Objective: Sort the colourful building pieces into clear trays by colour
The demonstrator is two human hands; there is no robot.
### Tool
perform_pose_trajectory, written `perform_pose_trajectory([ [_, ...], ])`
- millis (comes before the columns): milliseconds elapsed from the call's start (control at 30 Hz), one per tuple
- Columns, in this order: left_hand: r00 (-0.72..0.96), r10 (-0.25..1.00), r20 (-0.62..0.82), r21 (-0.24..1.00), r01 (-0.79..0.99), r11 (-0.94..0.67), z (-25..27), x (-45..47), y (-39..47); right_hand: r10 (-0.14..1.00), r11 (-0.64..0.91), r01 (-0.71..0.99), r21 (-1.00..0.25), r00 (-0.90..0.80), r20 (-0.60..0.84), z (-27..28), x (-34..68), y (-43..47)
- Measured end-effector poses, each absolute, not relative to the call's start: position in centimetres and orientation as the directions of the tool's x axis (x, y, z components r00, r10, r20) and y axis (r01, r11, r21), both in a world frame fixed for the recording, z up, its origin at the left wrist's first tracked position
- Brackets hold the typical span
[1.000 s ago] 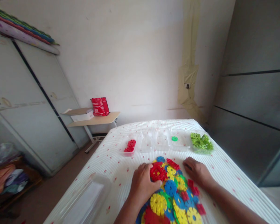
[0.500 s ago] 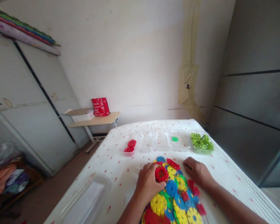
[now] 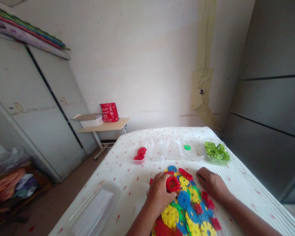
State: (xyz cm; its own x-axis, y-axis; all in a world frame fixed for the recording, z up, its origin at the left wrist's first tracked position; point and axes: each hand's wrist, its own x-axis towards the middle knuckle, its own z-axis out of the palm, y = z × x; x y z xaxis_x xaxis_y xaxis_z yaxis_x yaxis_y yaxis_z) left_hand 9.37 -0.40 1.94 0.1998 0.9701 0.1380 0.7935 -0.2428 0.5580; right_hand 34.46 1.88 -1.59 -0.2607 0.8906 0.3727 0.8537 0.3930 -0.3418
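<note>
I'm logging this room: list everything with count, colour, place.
Table: one, white, centre
Pile: many pieces, multicoloured, table front
Boxes: several, clear, table back
Cogs: several, red, left box
Disc: one, green, among boxes
Lattices: several, lime, right box
Tray: one, clear, table left
Side table: one, beige, back left
Bag: one, red, side table
Carton: one, white, side table
Cabinet: one, grey, left
Rolls: several, multicoloured, atop cabinet
Cloths: several, mixed, lower left
Film: one, clear, above cloths
Floor: one, brown, left
Panels: several, grey, right
Wall: one, white, back
Tape: one, beige, wall
Socket: one, white, amid tape
Left hand: one, holding red block
Right hand: one, beside pile
</note>
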Motion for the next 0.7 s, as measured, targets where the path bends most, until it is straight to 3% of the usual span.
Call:
perform_pose_trajectory([
  [200,0.139,0.960,0.244,0.584,0.769,-0.260,5.6,6.3,0.3,0.882,0.401,0.846,-0.353,-0.252,0.399,-1.6,34.5,1.9],
  [300,0.006,0.963,0.270,0.455,0.881,-0.132,8.1,2.8,2.6,0.887,0.392,0.851,-0.350,-0.248,0.391,-1.7,34.6,2.0],
  [367,-0.064,0.977,0.204,0.282,0.959,0.004,9.3,0.5,4.8,0.888,0.393,0.853,-0.344,-0.254,0.384,-1.7,34.6,2.0],
  [467,-0.111,0.983,0.149,0.200,0.977,0.080,10.0,-1.7,8.1,0.894,0.388,0.856,-0.342,-0.258,0.367,-1.8,34.6,2.0],
  [700,-0.012,1.000,0.018,0.010,1.000,0.012,9.0,-2.6,11.8,0.885,0.394,0.851,-0.346,-0.250,0.394,-2.1,34.6,2.1],
])
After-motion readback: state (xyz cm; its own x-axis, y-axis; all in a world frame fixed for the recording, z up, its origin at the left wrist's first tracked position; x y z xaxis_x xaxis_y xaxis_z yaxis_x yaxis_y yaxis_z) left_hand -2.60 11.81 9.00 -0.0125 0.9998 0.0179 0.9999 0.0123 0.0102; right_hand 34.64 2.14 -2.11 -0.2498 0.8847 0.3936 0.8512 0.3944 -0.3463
